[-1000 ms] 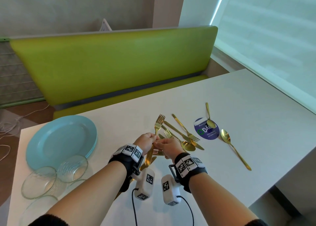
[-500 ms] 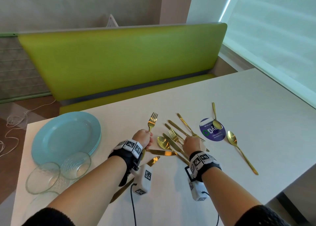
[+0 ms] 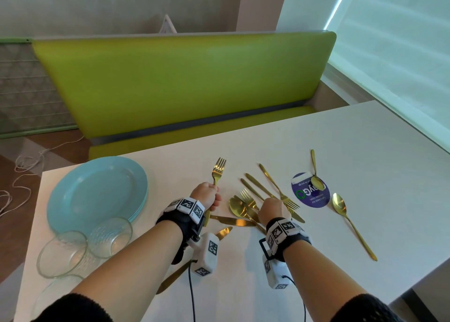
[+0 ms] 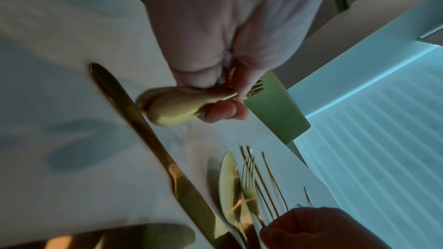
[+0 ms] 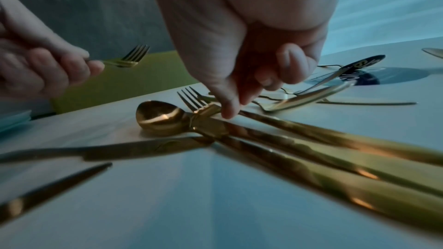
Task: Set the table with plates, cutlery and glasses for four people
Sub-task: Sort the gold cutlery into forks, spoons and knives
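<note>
Head view: left hand [image 3: 207,196] fisted round one gold fork [image 3: 217,173], tines pointing far, handle running down under the wrist; right hand [image 3: 272,208] down on the tangled cutlery pile [image 3: 253,197] mid-surface, fingers hidden from here. Counted: plates [image 3: 97,190] in a stack at near left, three or four rims, cannot fix which; glasses [image 3: 85,246], two plain, a third faint at the near edge; forks three, one held; spoons three; knives at least four, pile overlaps so count is loose. Left wrist view: fist clamped on the handle, knife [image 4: 153,139] lying below it. Right wrist view: thumb and fingertips [image 5: 230,109] pinching at the neck of a fork [image 5: 196,101] lying against a spoon [image 5: 160,116] and long handles. Risk, as I judge it: lifting that fork from the overlap drags or flips its neighbours, slick metal may slip from a light pinch; the near-left glasses sit close to the surface [image 3: 365,151] edge, an elbow could knock them
</note>
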